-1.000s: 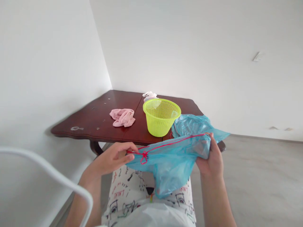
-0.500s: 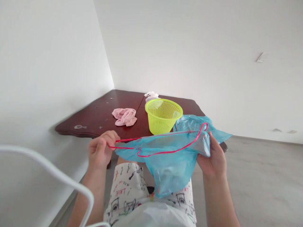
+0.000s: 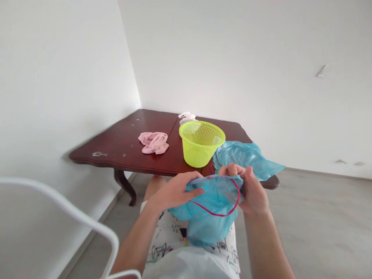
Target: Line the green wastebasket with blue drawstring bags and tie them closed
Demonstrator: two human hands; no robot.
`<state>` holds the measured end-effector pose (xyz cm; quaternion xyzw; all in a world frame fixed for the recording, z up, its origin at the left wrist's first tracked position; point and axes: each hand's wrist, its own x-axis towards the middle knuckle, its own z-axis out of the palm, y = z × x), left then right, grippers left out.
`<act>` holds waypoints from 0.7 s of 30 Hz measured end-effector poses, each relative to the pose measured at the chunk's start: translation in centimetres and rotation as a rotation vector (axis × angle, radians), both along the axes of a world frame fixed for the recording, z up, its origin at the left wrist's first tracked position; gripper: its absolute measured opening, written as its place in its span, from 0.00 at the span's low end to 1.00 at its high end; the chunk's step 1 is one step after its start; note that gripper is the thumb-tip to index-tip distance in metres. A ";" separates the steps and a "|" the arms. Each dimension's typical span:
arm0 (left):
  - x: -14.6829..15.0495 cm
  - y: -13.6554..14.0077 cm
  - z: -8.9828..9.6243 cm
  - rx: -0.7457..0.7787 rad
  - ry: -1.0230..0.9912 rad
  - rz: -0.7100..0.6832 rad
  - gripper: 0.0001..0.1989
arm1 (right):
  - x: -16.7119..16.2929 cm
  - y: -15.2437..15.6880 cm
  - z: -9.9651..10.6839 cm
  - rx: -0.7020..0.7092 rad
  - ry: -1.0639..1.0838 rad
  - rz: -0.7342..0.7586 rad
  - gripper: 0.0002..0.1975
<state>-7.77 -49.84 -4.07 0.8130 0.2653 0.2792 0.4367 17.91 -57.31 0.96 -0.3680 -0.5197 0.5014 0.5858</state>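
Observation:
A blue drawstring garbage bag point(image 3: 210, 224) hangs from both hands above my lap, its red drawstring looped along the gathered mouth. My left hand point(image 3: 180, 190) grips the bag's left side, with thumb and fingers around the plastic. On the other side, my right hand point(image 3: 251, 190) is closed on the bag's top right edge, fingertips bunched together. Just beyond stands a yellow-green mesh basket point(image 3: 197, 153) on the table. A second blue bag point(image 3: 247, 155) lies spread to the right of the basket.
The dark red wooden table point(image 3: 122, 135) stands against the walls. On it lie a crumpled pink cloth point(image 3: 154, 142) and, behind the basket, a white plastic bag point(image 3: 186, 117). A white cable point(image 3: 75, 217) curves through the left foreground.
My left hand has moved right, from the stretched drawstring to the bag itself. Both hands are now close together and the bag is bunched rather than pulled wide.

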 end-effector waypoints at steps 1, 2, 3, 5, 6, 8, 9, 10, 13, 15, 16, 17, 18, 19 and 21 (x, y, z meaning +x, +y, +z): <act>0.3 0.1 0.1 -0.018 0.017 -0.019 0.14 | 0.5 0.2 -0.1 0.004 -0.110 -0.023 0.40; 0.3 0.3 0.1 -0.047 0.022 -0.039 0.19 | 1.0 0.2 -0.3 0.018 -0.236 -0.093 0.38; 0.1 0.5 0.1 -0.091 0.009 -0.065 0.24 | 1.3 0.0 -0.6 0.046 -0.366 -0.208 0.35; -0.4 0.7 0.0 -0.216 -0.086 -0.115 0.30 | 1.1 -1.2 -1.5 0.155 -0.547 -0.553 0.29; -0.6 0.6 0.0 -0.291 -0.155 -0.128 0.32 | 0.3 -2.2 -2.1 0.242 -0.549 -0.749 0.26; -0.7 0.1 -0.1 -0.427 -0.271 -0.128 0.35 | -2.3 -4.8 -3.6 0.415 -0.427 -0.991 0.25; -0.5 -0.3 -0.1 -0.475 -0.311 -0.118 0.35 | -3.9 -6.1 -4.5 0.470 -0.341 -0.982 0.26; -0.3 -0.7 0.0 -0.501 -0.348 -0.100 0.35 | -5.6 -7.2 -5.3 0.456 -0.321 -0.816 0.30; 0.2 -2.0 0.7 -0.497 -0.471 -0.035 0.31 | -8.9 -7.7 -6.9 0.234 -0.484 -0.202 0.35; 0.1 -2.8 1.8 -0.509 -0.560 0.006 0.28 | -8.8 -6.3 -7.1 0.078 -0.724 -0.085 0.31; -0.2 -3.1 2.6 -0.530 -0.596 0.030 0.27 | -8.0 -5.5 -7.0 0.003 -0.887 -0.056 0.27; -0.5 -3.4 3.4 -0.556 -0.626 0.056 0.25 | -6.8 -4.8 -6.8 -0.064 -1.049 -0.018 0.23; -0.8 -3.5 4.3 -0.577 -0.655 0.087 0.25 | -5.5 -4.3 -6.6 -0.121 -1.183 0.030 0.18; -1.0 -3.6 5.1 -0.593 -0.683 0.124 0.24 | -4.0 -4.0 -6.3 -0.171 -1.269 0.067 0.14; -0.9 -3.5 6.5 -0.602 -0.725 0.186 0.24 | -1.8 -3.9 -5.9 -0.227 -1.311 0.065 0.19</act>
